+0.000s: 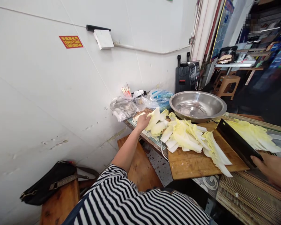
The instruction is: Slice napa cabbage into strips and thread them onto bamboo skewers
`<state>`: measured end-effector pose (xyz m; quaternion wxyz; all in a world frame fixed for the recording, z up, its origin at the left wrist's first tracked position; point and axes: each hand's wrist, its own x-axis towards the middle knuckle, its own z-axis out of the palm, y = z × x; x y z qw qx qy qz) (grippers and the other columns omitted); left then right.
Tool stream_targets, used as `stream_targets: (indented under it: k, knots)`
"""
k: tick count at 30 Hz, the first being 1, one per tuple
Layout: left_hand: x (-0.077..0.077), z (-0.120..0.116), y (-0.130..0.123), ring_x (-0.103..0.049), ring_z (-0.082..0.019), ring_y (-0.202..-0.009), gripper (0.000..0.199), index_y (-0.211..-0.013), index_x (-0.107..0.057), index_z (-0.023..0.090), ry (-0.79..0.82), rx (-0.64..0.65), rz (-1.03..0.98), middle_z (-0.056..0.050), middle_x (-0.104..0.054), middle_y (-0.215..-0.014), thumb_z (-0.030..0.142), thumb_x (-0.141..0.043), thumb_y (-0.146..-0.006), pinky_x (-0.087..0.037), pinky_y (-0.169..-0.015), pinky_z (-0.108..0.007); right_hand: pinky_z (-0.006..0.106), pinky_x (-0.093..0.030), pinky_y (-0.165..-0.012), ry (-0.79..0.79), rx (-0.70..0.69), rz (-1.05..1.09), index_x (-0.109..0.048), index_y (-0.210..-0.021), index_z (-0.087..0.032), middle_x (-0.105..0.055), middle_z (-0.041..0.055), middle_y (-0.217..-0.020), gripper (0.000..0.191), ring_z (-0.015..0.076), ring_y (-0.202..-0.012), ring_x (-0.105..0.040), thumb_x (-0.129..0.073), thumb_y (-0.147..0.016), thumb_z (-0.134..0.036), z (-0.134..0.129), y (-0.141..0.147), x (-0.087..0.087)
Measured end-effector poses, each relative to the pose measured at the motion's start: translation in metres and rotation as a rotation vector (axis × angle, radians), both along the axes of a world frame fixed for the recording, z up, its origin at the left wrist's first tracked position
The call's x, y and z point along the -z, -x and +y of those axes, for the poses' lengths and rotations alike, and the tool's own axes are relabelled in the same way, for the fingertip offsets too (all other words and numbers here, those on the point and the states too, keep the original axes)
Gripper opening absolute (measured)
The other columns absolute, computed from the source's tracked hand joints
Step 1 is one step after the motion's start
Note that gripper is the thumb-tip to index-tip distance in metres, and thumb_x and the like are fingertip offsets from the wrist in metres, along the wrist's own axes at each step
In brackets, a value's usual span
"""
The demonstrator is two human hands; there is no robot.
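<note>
My left hand (143,121) is closed at the left edge of a small group of pale yellow cabbage leaves (157,122); its fingertips are partly hidden against them. At the right, my right hand (273,168) grips the handle of a black cleaver (237,140), whose wide blade stands over the right side of the wooden cutting board (192,165). Between the hands, a heap of cabbage leaves (184,134) with white stems lies across the board. More cabbage (254,134) is spread beyond the cleaver. Behind the board sits a steel basin (198,106).
Plastic bags (124,107) and a blue bag (160,98) lie along the wall. A black speaker (187,78) stands behind the basin. Below are a wooden bench (140,165) and a dark bag (49,181) at lower left. A brown stool (229,86) is farther off.
</note>
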<state>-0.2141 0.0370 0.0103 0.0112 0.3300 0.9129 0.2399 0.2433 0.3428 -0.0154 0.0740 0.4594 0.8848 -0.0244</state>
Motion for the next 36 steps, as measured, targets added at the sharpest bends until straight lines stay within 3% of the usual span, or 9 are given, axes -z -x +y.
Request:
stream_targets:
  k: [4, 9, 12, 15, 21, 25, 29, 34, 36]
  knots:
    - [-0.005, 0.004, 0.003, -0.070, -0.023, -0.100, 0.034, -0.117, -0.072, 0.012, -0.413, -0.058, -0.240, -0.009, -0.077, -0.111, 0.031, -0.053, -0.096, -0.053, -0.084, -0.027, 0.047, -0.047, -0.088, 0.077, -0.002, -0.047, -0.042, -0.070, -0.030, -0.071, 0.0282, -0.102, 0.027, 0.0378, -0.095, -0.072, -0.035, -0.096, -0.036, -0.021, 0.011, -0.024]
    - [-0.017, 0.023, -0.008, -0.072, -0.020, -0.085, 0.037, -0.125, -0.066, 0.010, -0.725, -0.028, -0.667, -0.011, -0.077, -0.102, 0.030, -0.054, -0.096, -0.058, -0.079, -0.032, 0.042, -0.047, -0.083, 0.089, 0.012, -0.041, -0.049, -0.072, -0.026, -0.072, 0.0260, -0.097, 0.031, 0.0353, -0.094, -0.072, -0.036, -0.099, -0.033, -0.037, 0.017, -0.040]
    - [-0.028, 0.048, -0.037, -0.072, -0.020, -0.081, 0.039, -0.118, -0.067, 0.008, -0.710, 0.175, -0.929, -0.013, -0.077, -0.094, 0.037, -0.066, -0.092, -0.059, -0.081, -0.034, 0.040, -0.045, -0.079, 0.054, -0.003, 0.002, -0.058, -0.080, -0.020, -0.073, 0.0265, -0.098, 0.033, 0.0342, -0.091, -0.071, -0.036, -0.101, -0.033, -0.047, 0.017, -0.049]
    - [-0.038, 0.089, -0.085, -0.071, -0.020, -0.084, 0.039, -0.104, -0.070, 0.011, -0.491, 0.458, -1.045, -0.012, -0.077, -0.095, 0.045, -0.075, -0.085, -0.058, -0.085, -0.035, 0.036, -0.042, -0.072, 0.106, 0.025, 0.049, -0.059, -0.085, -0.016, -0.073, 0.0228, -0.087, 0.034, 0.0289, -0.079, -0.070, -0.035, -0.102, -0.032, -0.057, 0.014, -0.061]
    - [-0.043, 0.197, -0.184, -0.068, -0.020, -0.104, 0.034, -0.102, -0.077, 0.015, 0.138, 1.155, -0.458, -0.006, -0.076, -0.108, 0.044, -0.062, -0.093, -0.050, -0.092, -0.027, 0.030, -0.042, -0.065, 0.344, 0.192, 0.226, -0.051, -0.074, -0.020, -0.066, 0.0121, -0.060, 0.039, 0.0181, -0.052, -0.060, -0.029, -0.103, -0.034, -0.067, -0.003, -0.071]
    - [-0.030, 0.244, -0.213, -0.065, -0.022, -0.117, 0.043, -0.124, -0.071, 0.013, 0.297, 1.185, -0.134, -0.009, -0.072, -0.127, 0.044, -0.058, -0.097, -0.047, -0.097, -0.025, 0.029, -0.042, -0.063, 0.361, 0.222, 0.292, -0.050, -0.074, -0.021, -0.064, 0.0095, -0.058, 0.037, 0.0166, -0.049, -0.059, -0.031, -0.102, -0.035, -0.069, -0.019, -0.068]
    - [-0.024, 0.234, -0.224, -0.062, -0.030, -0.120, 0.053, -0.137, -0.061, 0.009, 0.227, 1.016, 0.340, -0.018, -0.068, -0.128, 0.046, -0.053, -0.100, -0.046, -0.098, -0.036, 0.029, -0.041, -0.060, 0.376, 0.277, 0.322, -0.052, -0.082, -0.019, -0.063, 0.0079, -0.057, 0.034, 0.0163, -0.047, -0.058, -0.030, -0.103, -0.036, -0.070, -0.028, -0.068]
    - [-0.020, 0.199, -0.230, -0.066, -0.030, -0.106, 0.032, -0.105, -0.074, 0.012, 0.360, 1.204, 0.517, -0.015, -0.073, -0.107, 0.039, -0.057, -0.098, -0.048, -0.085, -0.035, 0.030, -0.041, -0.065, 0.242, 0.207, 0.230, -0.060, -0.090, -0.014, -0.066, 0.0096, -0.062, 0.037, 0.0198, -0.057, -0.063, -0.031, -0.103, -0.035, -0.073, -0.026, -0.073]
    - [-0.014, 0.197, -0.231, -0.065, -0.029, -0.107, 0.025, -0.109, -0.072, 0.012, 0.419, 1.204, 0.551, -0.015, -0.072, -0.109, 0.028, -0.059, -0.095, -0.048, -0.082, -0.034, 0.031, -0.042, -0.067, 0.149, 0.191, 0.166, -0.063, -0.095, -0.013, -0.069, 0.0110, -0.068, 0.038, 0.0230, -0.066, -0.066, -0.033, -0.103, -0.035, -0.076, -0.023, -0.076]
